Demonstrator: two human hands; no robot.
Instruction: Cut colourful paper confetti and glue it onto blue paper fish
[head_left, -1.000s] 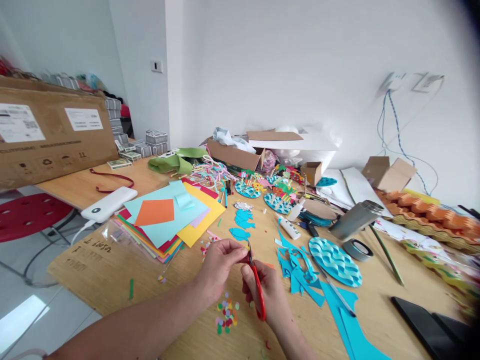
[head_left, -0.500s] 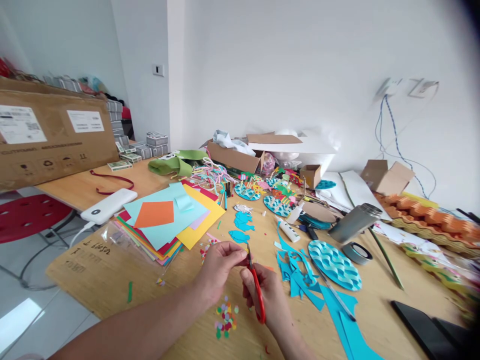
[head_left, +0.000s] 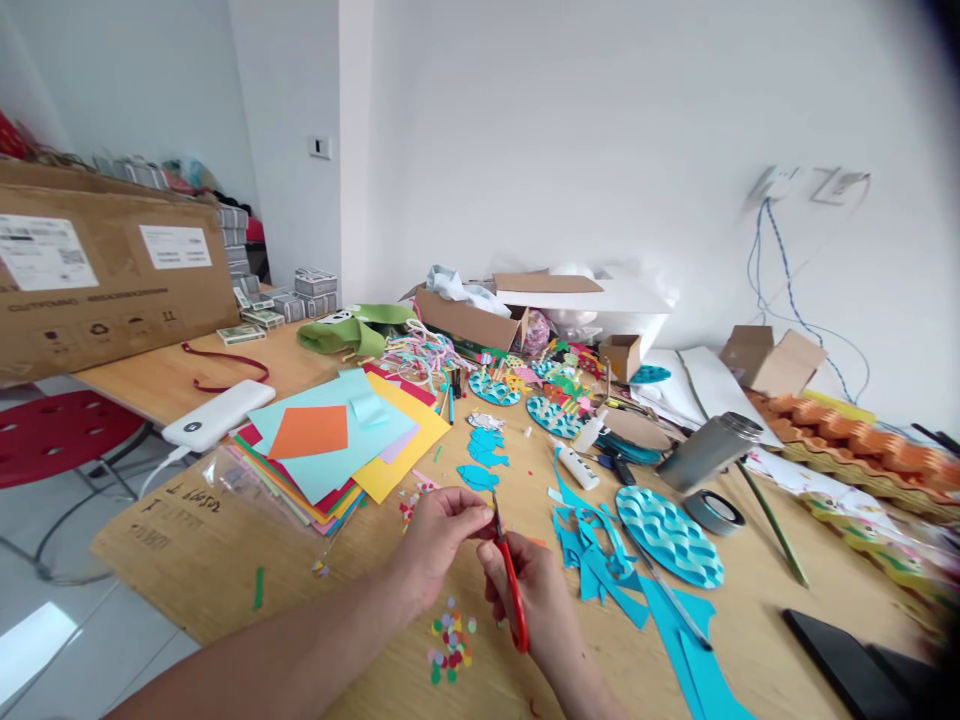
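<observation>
My right hand (head_left: 536, 590) grips red-handled scissors (head_left: 511, 588), the blades pointing up and away from me. My left hand (head_left: 435, 540) is closed in a pinch right at the blade tips, holding a tiny red scrap that I can barely make out. Both hands hover over the wooden table (head_left: 225, 580) near its front edge. Below them lies a small pile of coloured paper dots (head_left: 450, 643). Blue paper fish shapes (head_left: 484, 455) lie just beyond the hands.
A stack of coloured paper sheets (head_left: 337, 440) lies to the left, a white power bank (head_left: 217, 414) beside it. Blue paper offcuts (head_left: 600, 560), a blue wavy disc (head_left: 669, 535), a glue bottle (head_left: 576, 465), a tape roll (head_left: 714, 512) and a metal flask (head_left: 709, 450) lie to the right. Cardboard boxes stand behind.
The hands and scissors stay nearly where they were. The view has shifted slightly, so everything sits a little lower and to the left in the picture.
</observation>
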